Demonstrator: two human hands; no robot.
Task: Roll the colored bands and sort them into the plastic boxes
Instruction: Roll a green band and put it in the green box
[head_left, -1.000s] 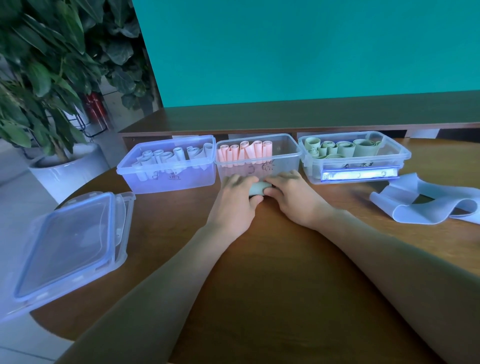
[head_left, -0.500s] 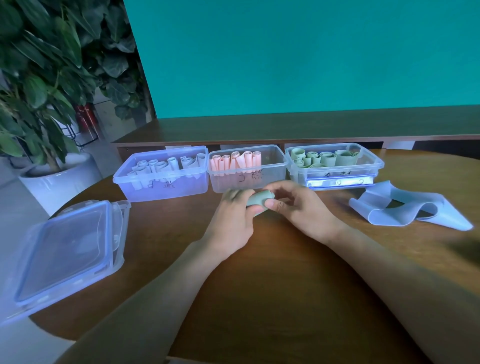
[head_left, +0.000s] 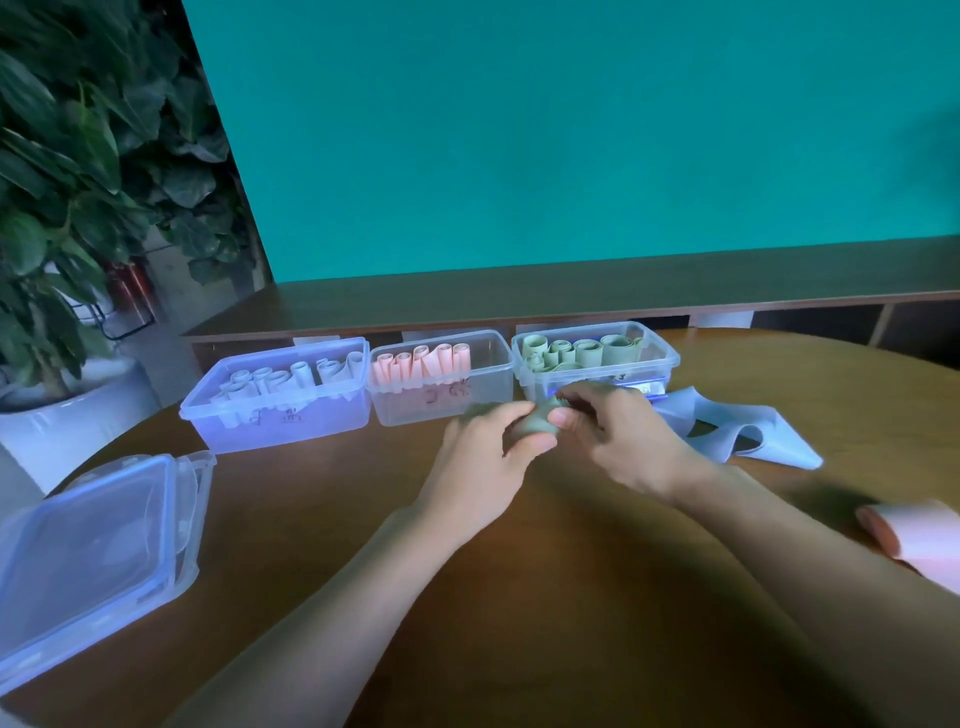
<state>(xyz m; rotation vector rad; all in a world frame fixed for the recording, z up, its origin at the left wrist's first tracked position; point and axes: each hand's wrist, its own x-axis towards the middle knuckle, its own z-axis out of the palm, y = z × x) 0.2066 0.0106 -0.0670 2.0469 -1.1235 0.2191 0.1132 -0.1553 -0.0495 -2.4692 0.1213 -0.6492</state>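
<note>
Setting: Teal wall is filling the background behind a round brown wooden table (head_left: 519, 597), with a low wooden shelf running along the table's far edge.
Band in hand: green rolled band (head_left: 535, 423) is being held just above the table near the centre, in front of the boxes, with both hands meeting on it.
Left hand: left hand (head_left: 483, 462) is curling round the roll from the 8 o'clock side, thumb under it and fingers over it.
Right hand: right hand (head_left: 618, 436) is pinching the roll's other end from the 3 o'clock side, fingers bent around it.
Green box: clear box with green rolls (head_left: 595, 356) is sitting at 1 o'clock from the hands, already holding several green rolls.
Pink box: clear box with pink rolls (head_left: 441, 376) is sitting at 11 o'clock, holding a row of upright pink rolls.
Pale box: clear box with pale blue rolls (head_left: 275, 389) is sitting at 10 o'clock, well filled with rolls.
Left to do: unrolled pale blue band (head_left: 737, 431) is lying loose at 3 o'clock; pink band (head_left: 914, 540) is showing at 4 o'clock by the frame edge, and whether it is fully rolled cannot be told.
Progress: sorting is looking well advanced; the green roll is seemingly ready for its box, and at least two bands are waiting.
Other items: stacked blue-rimmed lids (head_left: 93, 561) are lying at 8 o'clock; potted plant (head_left: 62, 208) is standing at 10 o'clock beyond the table.
</note>
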